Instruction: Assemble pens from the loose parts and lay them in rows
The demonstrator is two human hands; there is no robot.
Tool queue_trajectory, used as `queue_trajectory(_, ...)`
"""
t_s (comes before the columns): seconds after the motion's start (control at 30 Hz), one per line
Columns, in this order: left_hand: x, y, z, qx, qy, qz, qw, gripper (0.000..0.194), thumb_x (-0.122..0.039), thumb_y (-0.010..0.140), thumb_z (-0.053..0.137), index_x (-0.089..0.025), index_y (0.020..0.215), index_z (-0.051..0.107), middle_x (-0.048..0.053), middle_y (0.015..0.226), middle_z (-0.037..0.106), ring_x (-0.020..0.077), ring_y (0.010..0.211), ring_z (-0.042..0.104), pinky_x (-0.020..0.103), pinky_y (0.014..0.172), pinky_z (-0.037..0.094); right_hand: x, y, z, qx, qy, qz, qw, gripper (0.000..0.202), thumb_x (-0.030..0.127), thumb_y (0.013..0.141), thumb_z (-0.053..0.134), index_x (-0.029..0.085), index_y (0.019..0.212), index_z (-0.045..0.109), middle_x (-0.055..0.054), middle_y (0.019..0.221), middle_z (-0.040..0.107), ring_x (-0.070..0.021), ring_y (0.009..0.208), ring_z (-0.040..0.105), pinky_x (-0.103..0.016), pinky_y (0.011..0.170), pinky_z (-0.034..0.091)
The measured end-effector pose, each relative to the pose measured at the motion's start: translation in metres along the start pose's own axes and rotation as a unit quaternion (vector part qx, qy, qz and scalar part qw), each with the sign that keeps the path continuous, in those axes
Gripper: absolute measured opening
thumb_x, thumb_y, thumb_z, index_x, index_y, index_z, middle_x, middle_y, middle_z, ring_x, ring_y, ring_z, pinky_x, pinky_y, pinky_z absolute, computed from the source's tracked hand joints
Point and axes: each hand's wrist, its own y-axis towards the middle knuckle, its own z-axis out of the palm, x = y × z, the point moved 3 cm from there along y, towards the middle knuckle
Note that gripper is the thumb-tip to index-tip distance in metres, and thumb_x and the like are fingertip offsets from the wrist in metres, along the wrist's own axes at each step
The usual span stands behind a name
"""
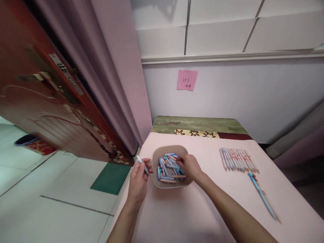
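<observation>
My left hand (139, 175) is closed around a slim pale pen part (143, 166) with a white end, held slanted just left of the bin. A beige plastic bin (158, 185) with rounded corners sits on the table, holding many loose pen parts (165, 170) in blue, white, orange and brown. Inside its right side, the fingers of my right hand (187, 165) are bent down among the pieces. Their tips are partly hidden, so what they pinch cannot be made out.
On the pink tablecloth (207, 209) at right lies a row of wrapped pens (239, 160). Nearer me are a blue pen (263, 195) and a brownish one side by side. A pink note (187, 80) is on the wall. A red door (50, 101) stands left.
</observation>
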Motion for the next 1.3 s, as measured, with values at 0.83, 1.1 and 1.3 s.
queue_trajectory(0.83, 0.026, 0.001, 0.000, 0.090, -0.135, -0.174, 0.971, 0.022, -0.016, 0.077, 0.062, -0.013, 0.098, 0.067, 0.014, 0.103, 0.069, 0.0254, 0.097, 0.064, 0.041, 0.083, 0.051, 0.010, 0.027, 0.038, 0.056, -0.065, 0.035, 0.996, 0.020, 0.027, 0.082, 0.056, 0.019, 0.086, 0.075, -0.011, 0.085, 0.074, -0.0201, 0.080, 0.067, -0.024, 0.066, 0.041)
queue_trajectory(1.1, 0.021, 0.008, -0.026, 0.027, -0.139, -0.152, 0.978, 0.023, -0.014, 0.075, 0.061, -0.009, 0.097, 0.068, 0.018, 0.104, 0.069, 0.0267, 0.099, 0.064, 0.040, 0.089, 0.048, 0.024, 0.033, 0.045, 0.117, -0.031, 0.017, 0.992, 0.020, 0.020, 0.075, 0.058, 0.022, 0.085, 0.075, -0.004, 0.080, 0.075, -0.0148, 0.070, 0.065, -0.020, 0.057, 0.038)
queue_trajectory(1.3, 0.023, 0.014, -0.031, -0.041, -0.125, -0.086, 0.988, 0.014, -0.018, 0.067, 0.067, -0.011, 0.080, 0.068, 0.009, 0.079, 0.068, 0.0139, 0.069, 0.061, 0.024, 0.065, 0.049, 0.053, 0.014, 0.073, 0.161, -0.016, 0.024, 0.986, 0.017, 0.025, 0.066, 0.067, 0.014, 0.076, 0.075, -0.013, 0.081, 0.074, -0.0226, 0.074, 0.066, -0.024, 0.060, 0.043)
